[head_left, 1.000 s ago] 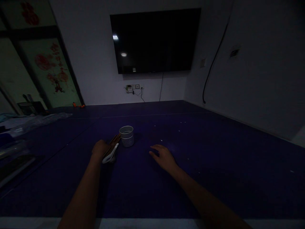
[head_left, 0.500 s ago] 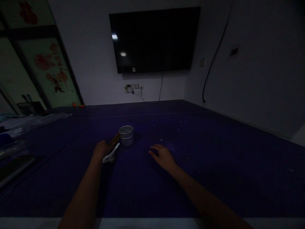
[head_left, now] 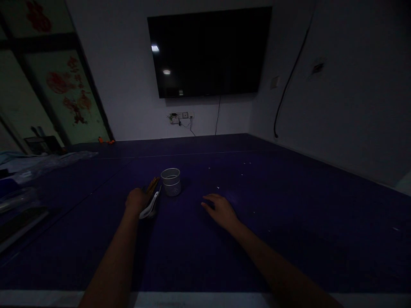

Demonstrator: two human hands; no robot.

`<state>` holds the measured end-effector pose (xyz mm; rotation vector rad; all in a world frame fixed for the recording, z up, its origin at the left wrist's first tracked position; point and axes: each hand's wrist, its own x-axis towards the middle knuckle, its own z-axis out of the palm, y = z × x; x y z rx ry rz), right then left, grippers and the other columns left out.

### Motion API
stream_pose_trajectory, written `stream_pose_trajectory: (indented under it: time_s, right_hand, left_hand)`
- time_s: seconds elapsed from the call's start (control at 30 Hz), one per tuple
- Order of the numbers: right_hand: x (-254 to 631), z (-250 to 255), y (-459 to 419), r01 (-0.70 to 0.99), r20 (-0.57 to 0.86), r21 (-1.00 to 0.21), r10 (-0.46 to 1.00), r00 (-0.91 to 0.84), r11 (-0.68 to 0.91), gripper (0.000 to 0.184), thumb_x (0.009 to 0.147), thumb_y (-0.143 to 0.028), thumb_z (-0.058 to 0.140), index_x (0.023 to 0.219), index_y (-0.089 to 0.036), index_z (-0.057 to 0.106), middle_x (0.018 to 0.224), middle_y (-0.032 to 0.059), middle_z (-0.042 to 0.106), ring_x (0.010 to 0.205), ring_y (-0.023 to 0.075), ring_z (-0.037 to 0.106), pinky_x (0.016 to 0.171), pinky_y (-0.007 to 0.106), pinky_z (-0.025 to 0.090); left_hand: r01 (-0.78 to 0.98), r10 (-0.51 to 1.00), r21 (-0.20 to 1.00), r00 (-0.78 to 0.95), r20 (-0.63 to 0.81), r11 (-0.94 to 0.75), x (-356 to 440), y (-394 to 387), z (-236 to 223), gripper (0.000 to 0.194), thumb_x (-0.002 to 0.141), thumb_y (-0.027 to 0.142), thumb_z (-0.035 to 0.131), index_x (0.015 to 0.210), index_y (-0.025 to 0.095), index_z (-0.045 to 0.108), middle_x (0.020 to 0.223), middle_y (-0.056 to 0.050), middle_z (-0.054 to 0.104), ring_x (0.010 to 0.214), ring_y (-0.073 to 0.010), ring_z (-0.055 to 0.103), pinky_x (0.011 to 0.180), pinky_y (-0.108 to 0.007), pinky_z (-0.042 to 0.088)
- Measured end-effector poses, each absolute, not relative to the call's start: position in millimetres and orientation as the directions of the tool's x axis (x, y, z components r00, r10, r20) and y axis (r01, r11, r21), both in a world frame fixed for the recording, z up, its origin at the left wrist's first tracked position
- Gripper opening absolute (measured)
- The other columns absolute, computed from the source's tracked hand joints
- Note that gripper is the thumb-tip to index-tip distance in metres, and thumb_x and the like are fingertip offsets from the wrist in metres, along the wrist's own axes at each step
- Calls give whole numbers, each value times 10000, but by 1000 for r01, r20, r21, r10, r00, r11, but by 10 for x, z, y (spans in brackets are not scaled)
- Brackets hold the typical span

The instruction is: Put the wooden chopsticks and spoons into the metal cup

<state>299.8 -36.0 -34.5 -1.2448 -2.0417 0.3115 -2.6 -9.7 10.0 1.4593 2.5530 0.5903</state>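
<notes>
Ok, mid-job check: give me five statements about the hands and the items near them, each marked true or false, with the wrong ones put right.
1. The left hand is at the brown sticks. True.
2. The grey cup stands upright on the purple surface. True.
3. The right hand is gripping the grey cup. False: it is apart from the cup, with nothing visible in its grasp.
4. The white spoon is closer to the left hand than to the right hand. True.
5. The white spoon is inside the grey cup. False: it is outside, to the cup's left.
</notes>
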Motion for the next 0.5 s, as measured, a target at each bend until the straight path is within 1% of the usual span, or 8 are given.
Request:
stream_pose_trajectory:
  time_s: [0.07, 0.2, 0.4, 0.5]
  right_hand:
    - [2999, -346, -364, 673, 451, -538, 848, -279, 507, 307, 849, -344, 508, 1072, -186, 649, 1072, 84, 663, 996, 209, 609, 889, 350, 462]
    - [2996, -355, -362, 674, 453, -545, 851, -265, 499, 304, 846, -346, 512, 1068, -190, 651, 1068, 86, 663, 992, 207, 612, 883, 346, 464]
    - [2998, -371, -349, 666, 462, -541, 844, -274, 513, 286, 843, -340, 518, 1056, -206, 655, 1063, 81, 666, 1002, 207, 610, 888, 348, 460]
    - [2998, -368, -349, 665, 458, -546, 846, -273, 510, 284, 842, -337, 520, 1053, -205, 657, 1062, 83, 667, 998, 207, 612, 888, 350, 460]
  left_hand:
    - [792, 839, 348, -543, 26, 502, -14, -124, 155, 568, 638, 528, 607, 996, 89, 643, 1044, -246, 643, 944, -329, 631, 636, -306, 482]
    - [769, 818, 357, -575, 22, 530, -1, -183, 236, 628, 628, 542, 611, 1039, 67, 623, 1049, -254, 636, 933, -333, 633, 594, -299, 480]
    - [751, 810, 385, -587, 16, 536, -63, -155, 201, 579, 634, 472, 629, 1038, 57, 612, 1034, -252, 637, 937, -327, 631, 577, -292, 471]
    - [717, 798, 451, -603, 20, 531, -97, -103, 188, 509, 655, 435, 629, 1010, 71, 618, 1029, -242, 641, 933, -319, 632, 583, -289, 470]
